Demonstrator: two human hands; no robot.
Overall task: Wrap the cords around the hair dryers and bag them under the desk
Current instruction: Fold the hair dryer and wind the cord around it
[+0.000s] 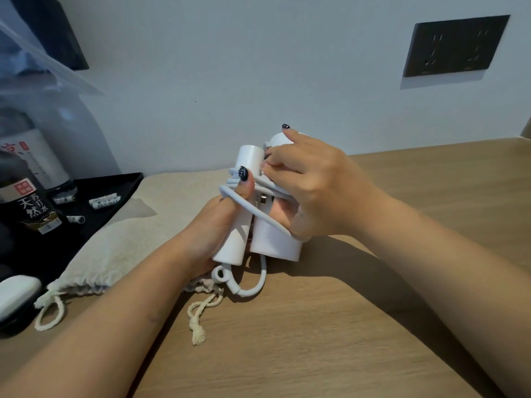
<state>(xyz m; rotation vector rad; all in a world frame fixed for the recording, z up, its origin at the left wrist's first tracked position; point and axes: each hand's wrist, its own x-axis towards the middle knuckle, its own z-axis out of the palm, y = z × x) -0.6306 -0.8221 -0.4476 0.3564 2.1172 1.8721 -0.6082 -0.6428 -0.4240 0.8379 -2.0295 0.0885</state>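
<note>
A: Item one: hair dryer [273, 239], white, folded, held just above the tabletop [373, 282] at mid-frame. State of holding?

B: Left hand [212, 225] grips the handle from below, fingers curled round it, thumb pressing a turn of cord [250, 209] against the body. Right hand [310, 185] is curled over the barrel, fingers pinching the cord near the top; the plug itself is hidden beneath it.

A: Item two: cord. Condition?

B: Several turns lie bunched round the upper handle and barrel. One slack loop hangs below the handle's base, by the hanging ring.

A: Advice for the step in hand?

B: Judged as the final turns of wrapping. The left thumb should likely hold its pin while the right hand draws each turn snug beside the last one, not across it. The plug end is best tucked under a tight turn, or the coil may spring loose on release.

A: Item three: drawstring bag [109, 254]?

B: Cream cloth, lying flat on the tabletop just left of the hands, mouth toward the person, cord ends loose. Bagging not yet begun.
</note>
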